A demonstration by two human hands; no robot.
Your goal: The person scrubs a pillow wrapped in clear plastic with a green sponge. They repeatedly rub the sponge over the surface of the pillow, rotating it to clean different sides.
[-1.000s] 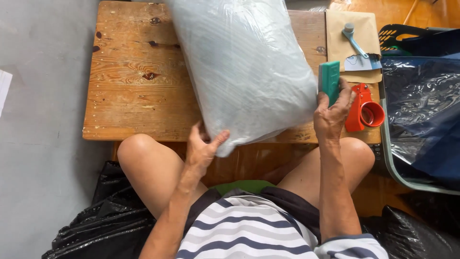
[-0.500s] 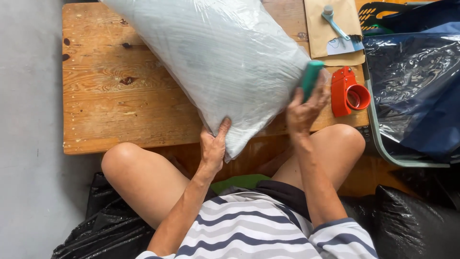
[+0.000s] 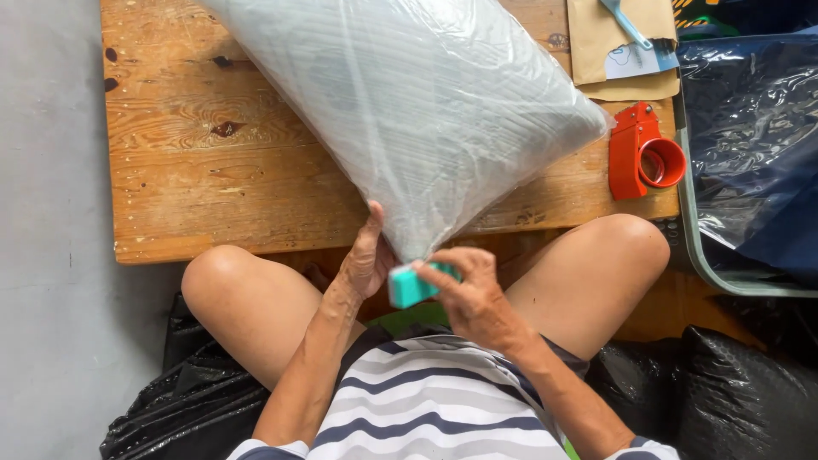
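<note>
A large pillow in clear plastic wrap [image 3: 417, 111] lies across a low wooden table [image 3: 196, 179]. Its near corner hangs over the table's front edge. My left hand [image 3: 366, 255] pinches that corner from the left side. My right hand [image 3: 464, 285] holds a small teal block [image 3: 411, 285] just under the corner, close to my left hand. Both hands are above my lap, between my bare knees.
A red tape dispenser [image 3: 643, 153] sits at the table's right end. Brown envelopes with a light blue tool [image 3: 622, 38] lie at the back right. A bin with dark blue plastic [image 3: 750, 145] stands to the right. Black plastic bags [image 3: 179, 400] lie on the floor around me.
My right hand has carried the teal block from the pillow's right side, near the tape dispenser, down to the near corner beside my left hand. The view has also shifted.
</note>
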